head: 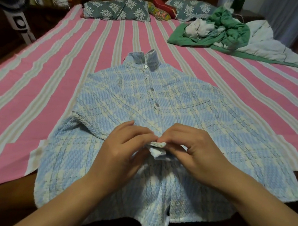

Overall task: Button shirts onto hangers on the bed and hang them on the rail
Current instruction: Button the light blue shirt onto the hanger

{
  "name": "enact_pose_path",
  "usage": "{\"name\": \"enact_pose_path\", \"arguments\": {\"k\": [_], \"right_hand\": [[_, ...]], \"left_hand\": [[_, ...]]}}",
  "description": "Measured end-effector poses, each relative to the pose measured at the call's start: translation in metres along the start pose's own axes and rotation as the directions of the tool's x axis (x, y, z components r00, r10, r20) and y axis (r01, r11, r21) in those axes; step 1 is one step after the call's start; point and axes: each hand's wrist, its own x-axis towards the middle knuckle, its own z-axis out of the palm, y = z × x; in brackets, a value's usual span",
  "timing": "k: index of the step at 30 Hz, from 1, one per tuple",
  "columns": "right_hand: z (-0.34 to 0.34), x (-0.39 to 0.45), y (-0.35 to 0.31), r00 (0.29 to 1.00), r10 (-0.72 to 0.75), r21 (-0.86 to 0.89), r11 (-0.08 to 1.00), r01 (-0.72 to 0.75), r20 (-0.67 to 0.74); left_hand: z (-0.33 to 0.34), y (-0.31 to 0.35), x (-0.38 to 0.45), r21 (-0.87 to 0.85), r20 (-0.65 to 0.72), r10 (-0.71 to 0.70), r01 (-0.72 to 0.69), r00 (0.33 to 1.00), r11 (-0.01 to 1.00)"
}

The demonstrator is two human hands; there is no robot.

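Shirt (pixel 145 98) lies flat on the bed (pixel 42 70), top buttons done — left hand (pixel 123 146) and right hand (pixel 191 147) both pinching the placket (pixel 157 145) mid-front.

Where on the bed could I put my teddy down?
Bare stripes lie between the blue shirt and the pillows, and left of the shirt toward the fan. The far right is crowded with a green clothes pile.

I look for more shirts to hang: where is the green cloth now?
In the head view, the green cloth lies crumpled at the far right of the bed, just right of the pillows and beyond the blue checked shirt.
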Motion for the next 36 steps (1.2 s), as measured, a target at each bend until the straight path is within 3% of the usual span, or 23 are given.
{"name": "enact_pose_path", "arguments": {"k": [3, 9, 16, 20, 24, 26, 28, 29, 31, 32, 36], "right_hand": [[0.0, -0.003, -0.004, 0.996, 0.077, 0.067, 0.995, -0.08, 0.051], [-0.004, -0.007, -0.008, 0.935, 0.348, 0.333, 0.875, -0.351, 0.069], [-0.005, -0.01, -0.013, 0.939, 0.343, 0.281, 0.899, -0.334, 0.02], [-0.022, -0.02, -0.005, 0.904, 0.402, 0.175, 0.91, -0.376, -0.146], [-0.059, -0.045, 0.03, 0.787, 0.468, -0.079, 0.839, -0.539, -0.402], [-0.089, -0.063, 0.05, 0.681, 0.544, -0.139, 0.723, -0.677, -0.49], [-0.118, -0.091, 0.072, 0.545, 0.657, -0.202, 0.526, -0.826, -0.521], [-0.13, -0.106, 0.083, 0.473, 0.712, -0.235, 0.413, -0.88, -0.519], [-0.143, -0.128, 0.093, 0.342, 0.791, -0.226, 0.261, -0.938, -0.507], [-0.145, -0.135, 0.092, 0.305, 0.812, -0.193, 0.24, -0.952, -0.497], [-0.132, -0.145, 0.085, 0.265, 0.898, -0.108, 0.242, -0.964, -0.352]], "left_hand": [[-0.003, 0.004, 0.003, 0.027, -0.008, 0.019, -0.019, 1.0, 0.999], [0.001, 0.008, 0.008, -0.144, -0.035, -0.072, 0.067, 0.997, 0.987], [0.011, 0.013, 0.013, -0.07, -0.03, -0.071, 0.069, 0.997, 0.995], [0.024, 0.021, 0.027, 0.025, -0.104, -0.035, 0.038, 0.994, 0.999], [0.031, 0.033, 0.039, -0.053, -0.168, -0.023, 0.014, 0.985, 0.998], [0.034, 0.031, 0.041, -0.055, 0.075, -0.039, 0.044, 0.996, 0.998], [0.041, 0.031, 0.04, 0.043, 0.455, -0.089, 0.078, 0.886, 0.996], [0.045, 0.033, 0.037, 0.099, 0.555, -0.103, 0.057, 0.826, 0.993], [0.054, 0.038, 0.035, 0.161, 0.573, -0.101, 0.009, 0.813, 0.987], [0.056, 0.041, 0.037, 0.171, 0.548, -0.114, 0.023, 0.828, 0.985], [0.057, 0.04, 0.042, 0.218, 0.5, -0.2, 0.101, 0.843, 0.971]]}}
